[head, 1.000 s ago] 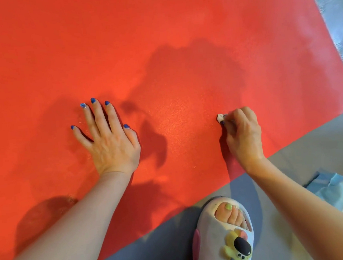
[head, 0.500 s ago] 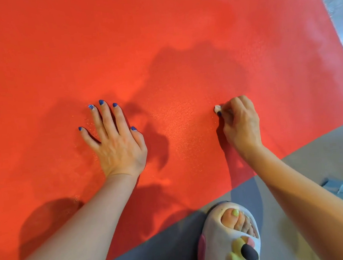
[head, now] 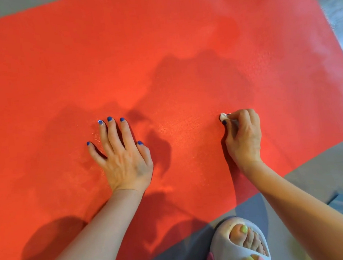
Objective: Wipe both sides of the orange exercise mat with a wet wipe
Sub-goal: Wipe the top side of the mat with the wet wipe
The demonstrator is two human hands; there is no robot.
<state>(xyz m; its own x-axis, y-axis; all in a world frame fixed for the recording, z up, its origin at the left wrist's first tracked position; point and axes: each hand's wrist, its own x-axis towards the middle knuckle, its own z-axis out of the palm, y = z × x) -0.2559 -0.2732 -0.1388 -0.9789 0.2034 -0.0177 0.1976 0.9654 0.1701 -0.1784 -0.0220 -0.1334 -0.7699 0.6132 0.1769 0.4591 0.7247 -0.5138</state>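
Mat (head: 180, 46): orange, flat on the floor (head: 326, 178), long axis approx. left-right; grainy, paler patches at right end.
Wipe (head: 222, 117): small white wad, on the mat w/ the right hand.
Right hand (head: 243, 136): grip clamped on the wipe; unwiped area lies mostly to its left.
Left hand (head: 123, 154): fingers apart, pressing the mat flat.
Nearer hand: right.

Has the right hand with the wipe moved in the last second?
Yes. The right hand, pinching the wet wipe, has slid farther onto the orange mat, away from the slipper at its near edge.
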